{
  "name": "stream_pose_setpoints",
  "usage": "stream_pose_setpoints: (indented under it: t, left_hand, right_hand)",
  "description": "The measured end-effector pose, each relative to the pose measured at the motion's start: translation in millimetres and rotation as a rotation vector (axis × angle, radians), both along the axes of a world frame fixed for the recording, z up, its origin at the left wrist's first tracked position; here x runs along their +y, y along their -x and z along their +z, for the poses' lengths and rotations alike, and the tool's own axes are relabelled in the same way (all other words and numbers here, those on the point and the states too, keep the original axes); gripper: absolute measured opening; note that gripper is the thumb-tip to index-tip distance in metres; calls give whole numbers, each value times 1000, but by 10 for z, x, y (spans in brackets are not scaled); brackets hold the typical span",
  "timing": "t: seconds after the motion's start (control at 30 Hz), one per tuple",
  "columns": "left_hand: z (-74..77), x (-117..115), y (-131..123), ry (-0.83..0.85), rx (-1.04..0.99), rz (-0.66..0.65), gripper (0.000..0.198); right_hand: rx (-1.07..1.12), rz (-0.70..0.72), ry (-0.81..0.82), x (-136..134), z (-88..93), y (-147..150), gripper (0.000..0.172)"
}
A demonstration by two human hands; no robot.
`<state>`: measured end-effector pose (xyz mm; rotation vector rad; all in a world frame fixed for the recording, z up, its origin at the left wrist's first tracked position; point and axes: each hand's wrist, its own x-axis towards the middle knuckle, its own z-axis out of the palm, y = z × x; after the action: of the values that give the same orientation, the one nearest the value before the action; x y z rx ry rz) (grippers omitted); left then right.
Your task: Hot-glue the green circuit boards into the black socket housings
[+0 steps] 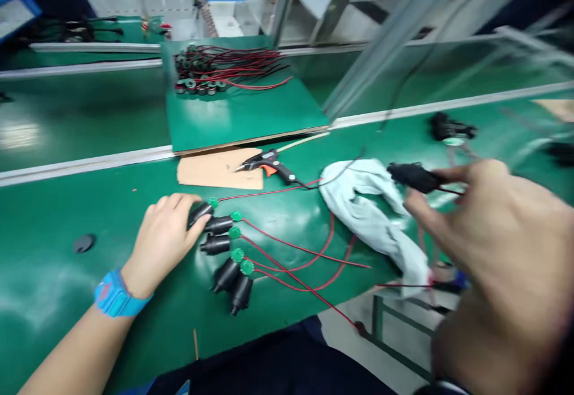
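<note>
In the head view, a glossy green bench (67,216) is seen running from side to side, with pale light reflected on its surface. Its far edge is bounded by a metal rail (81,165), beyond which a second green lane lies. A green board (251,114) is laid across that rail, and a bundle of red-and-black wired parts (215,69) is heaped at its far left corner. A slanted metal post (381,42) rises just right of the board.

Against the board's near edge a cardboard sheet (215,171) is spread flat, and a glue gun (269,163) rests on the sheet's right end. Near the middle of the bench a row of black cylinders (226,257) (each capped in green and trailing red wire) is laid out towards the near edge. The left hand (164,236), with a blue watch (114,296) on its wrist, is laid over the topmost cylinder (200,211). Whether that cylinder is clasped or merely touched cannot be told.

To the right, a white cloth (372,210) is draped over the bench's near edge. Above it the right hand (488,245) is raised, much blurred, and a black piece (412,177) is pinched between its thumb and forefinger, clear of the bench. A small dark disc (84,242) lies alone on the bench, left of the left hand.
</note>
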<state>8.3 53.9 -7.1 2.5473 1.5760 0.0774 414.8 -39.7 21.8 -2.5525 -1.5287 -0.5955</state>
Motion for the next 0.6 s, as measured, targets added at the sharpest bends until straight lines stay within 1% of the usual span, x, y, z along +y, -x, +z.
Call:
stream_pose_setpoints:
  t: [0.03, 0.07, 0.1, 0.17, 0.23, 0.33, 0.4, 0.43, 0.5, 0.57, 0.6]
  left_hand:
    - [-27, 45, 1, 31, 44, -22, 38]
    - [-58, 83, 2, 59, 64, -41, 40]
    - [-91, 114, 4, 80, 67, -60, 41]
    - [-157, 160, 9, 96, 46, -79, 42]
    - [-212, 181, 12, 80, 17, -64, 42]
    - [-257, 176, 11, 70, -87, -19, 44]
    - [-253, 153, 10, 84, -170, 26, 43]
    - [-239, 133, 9, 93, -204, 64, 42]
    - [-193, 73, 4, 74, -279, 161, 44]
    - [-133, -14, -8, 4, -373, 221, 45]
    - [-105, -64, -17, -43, -420, 226, 43]
  right_hand:
    - [41, -138, 54, 42, -16, -191, 48]
    - [128, -229, 81, 81, -49, -368, 46]
    - [239, -253, 79, 116, -105, -529, 44]
    - [331, -248, 59, 168, -287, -793, 40]
    - [377, -215, 22, 209, -539, -975, 37]
    - [416, -173, -43, 292, -907, -1142, 36]
    - [406, -156, -77, 373, -1040, -1236, 37]
    - [395, -144, -86, 423, -1056, -1281, 37]
    - [376, -103, -95, 542, -989, -1340, 37]
    - [365, -36, -104, 692, -830, -1298, 40]
    - [363, 11, -111, 778, -738, -1218, 43]
